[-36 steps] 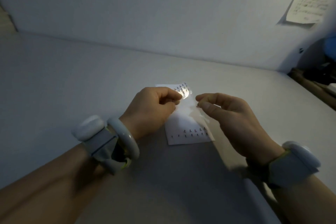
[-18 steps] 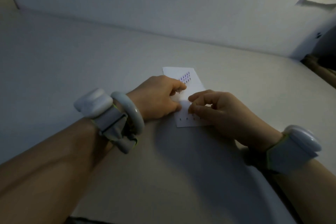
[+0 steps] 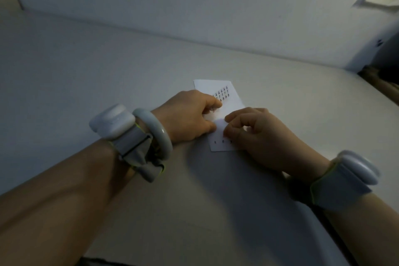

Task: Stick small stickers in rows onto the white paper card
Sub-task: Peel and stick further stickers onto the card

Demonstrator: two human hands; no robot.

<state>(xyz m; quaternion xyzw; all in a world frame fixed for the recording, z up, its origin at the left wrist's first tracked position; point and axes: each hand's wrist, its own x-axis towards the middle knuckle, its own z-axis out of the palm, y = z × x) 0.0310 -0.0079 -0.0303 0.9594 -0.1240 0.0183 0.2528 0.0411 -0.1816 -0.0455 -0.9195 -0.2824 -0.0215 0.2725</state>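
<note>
White paper card [image 3: 220, 146] lies flat on the bench [image 3: 86, 67], its long axis running away from the person, with both hands resting on its middle. Near edge shows a short row of small dark stickers [image 3: 223, 141], just below the right fingertips; three are visible, any others are hidden under the hand. At the far end, just beyond the left fingertips, a cluster of small dark stickers sits in about three rows [image 3: 222, 94]; whether these sit on the card itself or on a separate sheet laid over it cannot be told.

Left hand [image 3: 190, 119]: fingers curled, thumb and fingertips down on the paper; whether the grip pinches something cannot be told. Right hand [image 3: 259, 134]: fingers curled, tips pressed on the card beside the left thumb; grip state likewise unclear.

Each wrist carries a white strapped device [image 3: 112, 121]; the left also wears a pale bangle [image 3: 155, 134].
</note>
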